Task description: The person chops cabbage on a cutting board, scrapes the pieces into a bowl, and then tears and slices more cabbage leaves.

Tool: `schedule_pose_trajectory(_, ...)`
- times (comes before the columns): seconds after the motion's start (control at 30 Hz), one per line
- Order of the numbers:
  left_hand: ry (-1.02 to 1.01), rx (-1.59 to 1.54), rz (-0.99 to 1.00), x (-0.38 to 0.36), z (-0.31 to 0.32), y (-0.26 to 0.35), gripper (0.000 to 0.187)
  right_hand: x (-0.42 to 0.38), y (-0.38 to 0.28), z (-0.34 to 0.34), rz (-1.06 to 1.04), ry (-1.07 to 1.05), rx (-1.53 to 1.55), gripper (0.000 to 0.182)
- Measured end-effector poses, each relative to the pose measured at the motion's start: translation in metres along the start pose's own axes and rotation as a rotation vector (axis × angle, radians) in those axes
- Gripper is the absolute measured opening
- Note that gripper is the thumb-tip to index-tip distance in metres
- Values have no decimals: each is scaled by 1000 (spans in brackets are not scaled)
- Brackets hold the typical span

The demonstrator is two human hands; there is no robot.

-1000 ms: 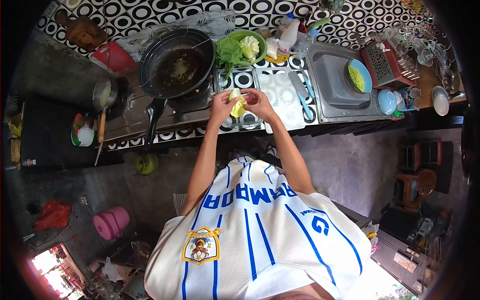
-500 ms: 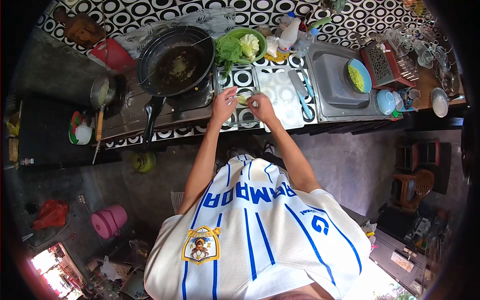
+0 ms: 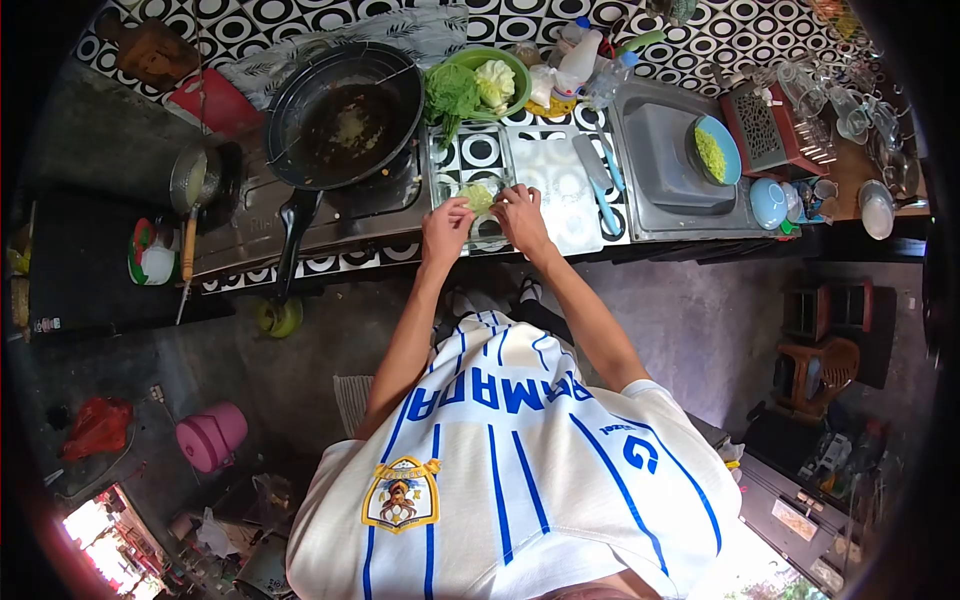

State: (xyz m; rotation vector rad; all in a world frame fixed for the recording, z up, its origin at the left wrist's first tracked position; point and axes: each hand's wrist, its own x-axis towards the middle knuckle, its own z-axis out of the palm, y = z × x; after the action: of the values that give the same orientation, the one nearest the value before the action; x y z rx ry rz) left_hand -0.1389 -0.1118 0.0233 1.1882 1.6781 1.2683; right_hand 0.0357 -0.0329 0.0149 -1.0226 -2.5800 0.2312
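Observation:
A small pale green cabbage leaf [image 3: 478,197] is stretched between my two hands, above a clear glass dish [image 3: 436,160] on the patterned counter. My left hand [image 3: 447,228] pinches its left side between thumb and fingers. On the other side, my right hand [image 3: 522,218] has its fingers closed on the right edge. Just behind the dish stands a green bowl [image 3: 522,95] with pale cabbage [image 3: 496,82] inside and a green leafy vegetable [image 3: 452,93] hanging over its left rim. To the right of my right hand lie a white cutting board [image 3: 568,215] and a knife [image 3: 590,160].
A large black frying pan [image 3: 350,125] with oily residue sits on the stove to the left, its handle jutting past the counter edge. A sink [image 3: 665,150] at right holds a blue bowl [image 3: 732,150] of shredded greens. Bottles [image 3: 582,65] stand against the tiled wall.
My hands have come slightly lower and closer together. The leaf now lies spread out flat between them, where before it was bunched near my right fingers. The camera view shifted a little.

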Motion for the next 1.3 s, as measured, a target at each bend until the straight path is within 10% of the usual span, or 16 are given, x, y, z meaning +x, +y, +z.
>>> schedule_pose_trajectory(0.87, -59, 443, 317, 49, 8, 23, 29, 52, 16, -75, 135, 344, 580, 8)
schedule_pose_trajectory(1.3, 51, 132, 95, 57, 10, 15, 23, 38, 28, -60, 453, 418, 912, 12)
